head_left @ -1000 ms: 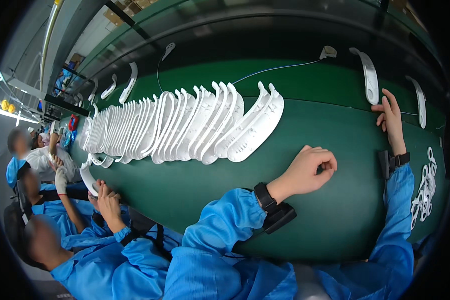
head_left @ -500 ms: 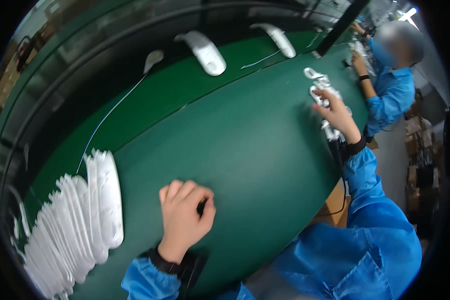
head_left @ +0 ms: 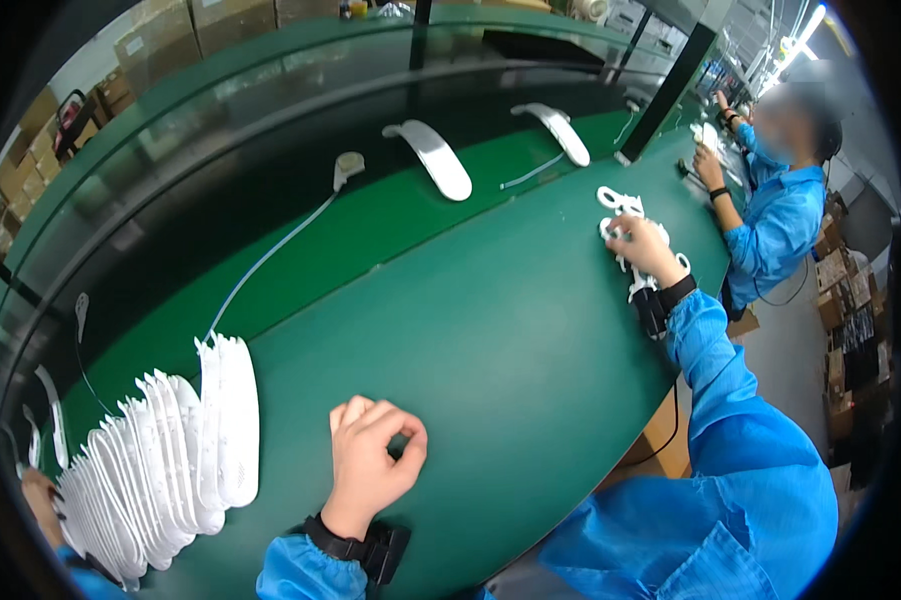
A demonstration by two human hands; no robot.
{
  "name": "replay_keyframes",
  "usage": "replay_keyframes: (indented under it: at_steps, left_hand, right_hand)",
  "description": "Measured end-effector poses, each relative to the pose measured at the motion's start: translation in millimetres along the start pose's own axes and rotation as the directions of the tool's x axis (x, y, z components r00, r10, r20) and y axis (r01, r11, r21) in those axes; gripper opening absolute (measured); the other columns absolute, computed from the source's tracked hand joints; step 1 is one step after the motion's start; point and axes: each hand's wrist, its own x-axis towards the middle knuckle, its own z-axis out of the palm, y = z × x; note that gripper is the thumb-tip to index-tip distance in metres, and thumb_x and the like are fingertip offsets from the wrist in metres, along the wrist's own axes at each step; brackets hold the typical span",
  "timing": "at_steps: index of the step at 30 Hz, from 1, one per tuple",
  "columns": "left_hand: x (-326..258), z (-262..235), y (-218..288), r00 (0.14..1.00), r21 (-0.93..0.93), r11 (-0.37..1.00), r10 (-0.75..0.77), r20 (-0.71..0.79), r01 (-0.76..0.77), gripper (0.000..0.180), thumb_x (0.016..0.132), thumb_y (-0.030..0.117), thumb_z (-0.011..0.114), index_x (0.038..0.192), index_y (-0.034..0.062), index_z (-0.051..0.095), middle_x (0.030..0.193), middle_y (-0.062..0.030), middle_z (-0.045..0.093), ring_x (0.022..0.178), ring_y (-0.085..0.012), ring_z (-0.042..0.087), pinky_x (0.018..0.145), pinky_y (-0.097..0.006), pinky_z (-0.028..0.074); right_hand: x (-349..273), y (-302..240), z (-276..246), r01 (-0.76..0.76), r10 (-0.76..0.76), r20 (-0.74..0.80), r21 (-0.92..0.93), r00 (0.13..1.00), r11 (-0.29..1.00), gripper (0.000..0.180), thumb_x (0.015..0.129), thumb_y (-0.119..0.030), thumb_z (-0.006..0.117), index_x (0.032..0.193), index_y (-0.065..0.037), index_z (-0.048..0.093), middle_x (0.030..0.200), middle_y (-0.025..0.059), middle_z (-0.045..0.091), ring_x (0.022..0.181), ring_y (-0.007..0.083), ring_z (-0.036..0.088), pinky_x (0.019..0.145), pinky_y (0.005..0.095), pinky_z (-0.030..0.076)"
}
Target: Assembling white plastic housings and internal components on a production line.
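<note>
The person's left hand [head_left: 370,465] rests on the green table [head_left: 510,340] near the lower middle of the view, its fingers curled loosely together with the thumb meeting the fingertips; it appears to hold nothing, though whether something small sits inside the curl cannot be told. Just to the left of it, near but apart, stands a long row of white curved plastic shells [head_left: 160,460], leaning one against the next and running off toward the left edge. The right hand [head_left: 642,245] reaches out to the far right of the table and lies on a small heap of white plastic pieces [head_left: 615,205] with ring-shaped openings; its fingers are bent down over the heap and touch it, but whether they are clamped on a piece cannot be told. Both forearms wear blue sleeves with a dark strap at each wrist. Farther back, on the strip of table beyond a raised edge, lie two white elongated covers [head_left: 432,158], well apart from both hands, and a thin white cable [head_left: 270,255] runs leftward from a small white part. At the far right a co-worker in blue [head_left: 775,215] works at the same table.
</note>
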Motion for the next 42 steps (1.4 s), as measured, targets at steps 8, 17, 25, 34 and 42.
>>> replay_keyframes:
  at_steps: [8,17,25,34,42]
  left_hand:
    - [-18.0,-3.7,-7.8,1.000,0.026,1.000,0.001,-0.007,-0.001,0.004,0.069,0.016,0.071,0.069,0.0142,0.066,0.070,0.0057,0.061,0.075,-0.0182,0.049,0.083,-0.034,0.033]
    - [-7.9,-12.5,3.0,0.996,0.077,0.996,0.027,0.081,-0.034,0.006,0.077,0.017,0.066,0.078,0.0110,0.065,0.079,-0.0029,0.061,0.083,-0.0251,0.053,0.081,-0.037,0.034]
    - [-5.0,-15.4,8.0,0.993,0.121,0.992,0.009,0.119,-0.024,0.008,0.078,0.017,0.066,0.080,0.0093,0.065,0.083,-0.0041,0.063,0.085,-0.0260,0.054,0.084,-0.038,0.034]
    - [-5.1,-13.8,6.9,0.992,0.089,0.996,-0.013,0.128,0.001,0.011,0.081,0.020,0.066,0.079,0.0085,0.064,0.082,-0.0041,0.062,0.082,-0.0244,0.053,0.082,-0.037,0.033]
    - [-1.9,-11.9,11.2,0.995,0.090,0.996,-0.014,0.098,0.005,0.014,0.081,0.020,0.066,0.090,0.0093,0.067,0.079,-0.0032,0.062,0.083,-0.0234,0.055,0.081,-0.038,0.035]
  right_hand:
    - [-6.9,-73.3,9.8,0.258,-0.251,-0.063,0.170,0.966,0.951,0.047,0.072,-0.004,0.064,0.118,-0.003,0.053,0.086,0.0144,0.060,0.080,0.0284,0.062,0.073,0.0362,0.050]
    - [11.8,-116.8,29.6,0.343,-0.349,-0.003,0.200,0.937,0.918,0.027,0.081,-0.023,0.066,0.102,-0.007,0.062,0.103,0.0129,0.058,0.092,0.0309,0.063,0.079,0.0398,0.051]
    - [1.2,-81.8,38.0,0.064,-0.068,0.012,0.200,0.998,0.978,0.040,0.082,-0.039,0.070,0.107,-0.010,0.062,0.106,0.0140,0.059,0.092,0.0336,0.063,0.080,0.0417,0.051]
    - [-4.5,-86.7,33.2,0.214,-0.242,0.116,0.215,0.963,0.953,0.058,0.073,-0.040,0.080,0.116,-0.007,0.058,0.092,0.0117,0.058,0.086,0.0285,0.061,0.075,0.0387,0.049]
    - [-5.2,-89.9,14.6,0.291,-0.357,0.203,0.294,0.912,0.910,0.031,0.076,-0.016,0.074,0.102,-0.006,0.063,0.088,0.0076,0.060,0.075,0.0203,0.063,0.069,0.0339,0.051]
